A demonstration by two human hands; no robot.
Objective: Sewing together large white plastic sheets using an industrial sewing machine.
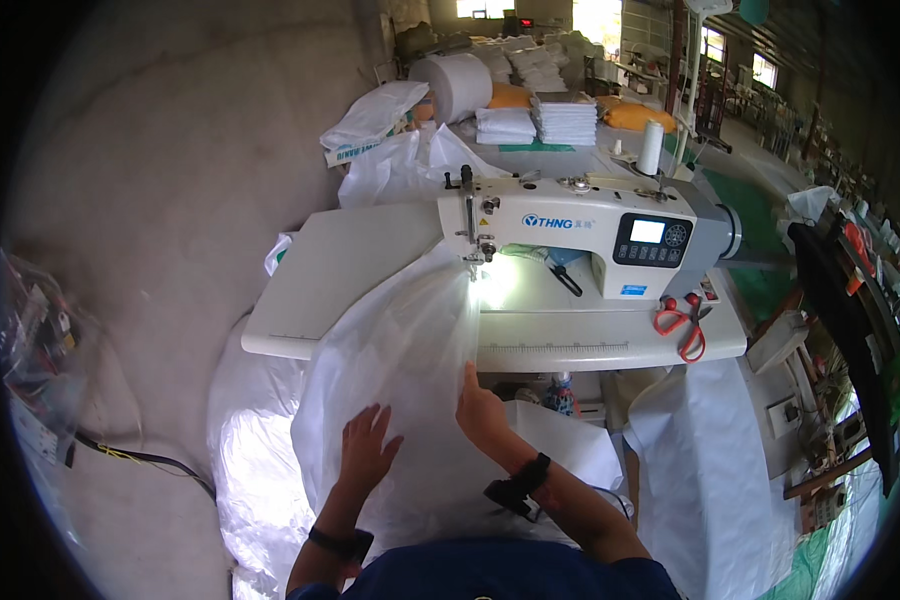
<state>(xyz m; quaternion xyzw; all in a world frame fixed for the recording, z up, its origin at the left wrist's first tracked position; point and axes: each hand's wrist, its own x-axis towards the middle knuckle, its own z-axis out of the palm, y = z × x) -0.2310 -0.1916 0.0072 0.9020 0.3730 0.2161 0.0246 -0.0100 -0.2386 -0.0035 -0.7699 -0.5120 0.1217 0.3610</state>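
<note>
A thin, translucent white plastic sheet runs from under the needle area of a white sewing machine down toward my body. My left hand lies on the sheet with its fingers spread, gripping nothing. At the sheet's right edge, just in front of the machine bed, my right hand is closed on that edge, thumb side up. The sheet is drawn up in a straight line between my right hand and the presser foot. A bright lamp glows beside the needle, and the glare hides the stitching.
Red-handled scissors lie at the bed's right end, and a dark thread snipper lies under the machine arm. A thread cone stands behind. Folded white stacks and a large roll sit farther back. White material hangs at the right.
</note>
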